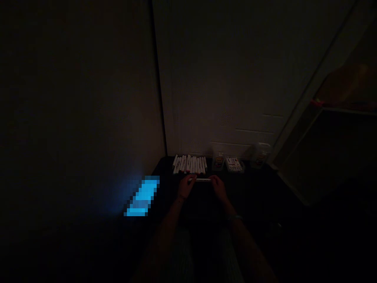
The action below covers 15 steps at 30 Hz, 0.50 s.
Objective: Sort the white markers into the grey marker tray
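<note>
A slim white marker [203, 179] lies level between my two hands above the dark tabletop. My left hand [186, 187] grips its left end, fingers closed on it. At the other end, my right hand [218, 187] has its fingers closed around the tip. Just beyond my hands, a row of white markers [190, 164] lies side by side on the table, several of them with coloured ends. The dim light hides the fine detail of my fingers.
Behind my hands stand a clear container [218, 161], a box with printed marks [234, 164] and another clear container [261, 155] near the wall. A glowing blurred screen [143, 196] is at the left. A pale wall [224, 78] rises behind the table.
</note>
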Motion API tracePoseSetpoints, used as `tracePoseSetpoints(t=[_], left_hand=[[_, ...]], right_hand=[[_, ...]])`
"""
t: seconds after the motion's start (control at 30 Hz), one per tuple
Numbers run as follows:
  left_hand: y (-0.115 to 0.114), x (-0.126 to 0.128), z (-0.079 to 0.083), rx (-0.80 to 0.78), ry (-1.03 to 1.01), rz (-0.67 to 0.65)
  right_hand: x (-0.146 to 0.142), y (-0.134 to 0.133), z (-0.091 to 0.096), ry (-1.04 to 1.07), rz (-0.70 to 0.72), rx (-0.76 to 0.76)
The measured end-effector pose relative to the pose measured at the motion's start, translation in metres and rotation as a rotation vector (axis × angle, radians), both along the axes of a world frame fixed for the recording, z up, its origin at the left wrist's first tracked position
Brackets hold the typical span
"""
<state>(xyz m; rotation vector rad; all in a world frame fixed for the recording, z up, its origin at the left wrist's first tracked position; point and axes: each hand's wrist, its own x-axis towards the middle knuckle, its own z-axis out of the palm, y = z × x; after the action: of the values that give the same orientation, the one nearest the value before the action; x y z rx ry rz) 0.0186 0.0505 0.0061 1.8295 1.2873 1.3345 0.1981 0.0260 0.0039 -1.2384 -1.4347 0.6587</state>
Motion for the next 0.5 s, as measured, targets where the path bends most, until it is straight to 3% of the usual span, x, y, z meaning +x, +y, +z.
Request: tracePoseSetpoints(t=[0.5], left_hand=[[-0.0046,-0.0014,0.0070,-0.069,0.063,-0.022]], right_hand=[[0.0005,0.0062,-0.0065,0.026,-0.040,-0.004]])
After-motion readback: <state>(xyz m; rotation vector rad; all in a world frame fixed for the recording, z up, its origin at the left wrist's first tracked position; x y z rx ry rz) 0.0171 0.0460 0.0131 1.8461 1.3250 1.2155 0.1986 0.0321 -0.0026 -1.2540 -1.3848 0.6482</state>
